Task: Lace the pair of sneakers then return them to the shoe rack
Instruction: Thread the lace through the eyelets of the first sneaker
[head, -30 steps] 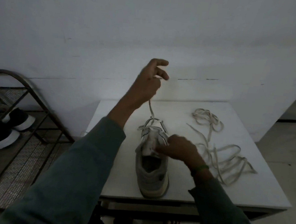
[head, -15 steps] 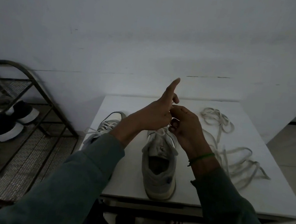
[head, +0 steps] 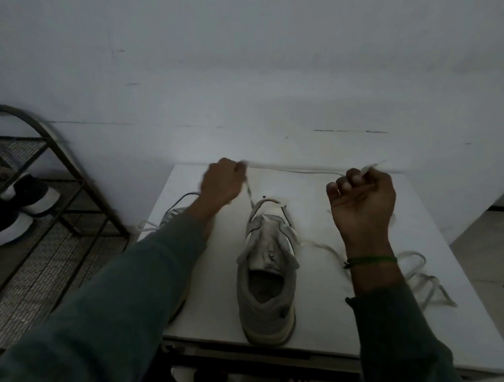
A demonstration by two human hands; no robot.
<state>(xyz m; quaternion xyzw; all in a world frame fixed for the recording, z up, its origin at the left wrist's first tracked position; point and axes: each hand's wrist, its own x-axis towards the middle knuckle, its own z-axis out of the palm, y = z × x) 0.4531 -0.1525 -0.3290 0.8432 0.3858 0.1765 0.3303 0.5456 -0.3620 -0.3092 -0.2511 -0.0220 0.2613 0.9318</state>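
Observation:
A grey sneaker (head: 265, 290) stands on the white table (head: 434, 325), toe pointing away from me. My left hand (head: 222, 183) and my right hand (head: 363, 203) are raised above the toe, well apart, each gripping the pale shoelace (head: 293, 167), which runs blurred and taut between them. From my left hand a strand drops to the sneaker's front eyelets. The second grey sneaker (head: 178, 211) lies to the left, mostly hidden under my left forearm.
Loose loops of lace (head: 421, 275) lie on the table right of my right wrist. A metal mesh shoe rack (head: 58, 209) stands at the left with black-and-white shoes (head: 8, 216) on it. A white wall is close behind. My bare feet show under the table.
My hands were together above the sneaker's toe half a second ago; they have spread apart sideways, stretching the lace between them. The camera view has tilted down slightly.

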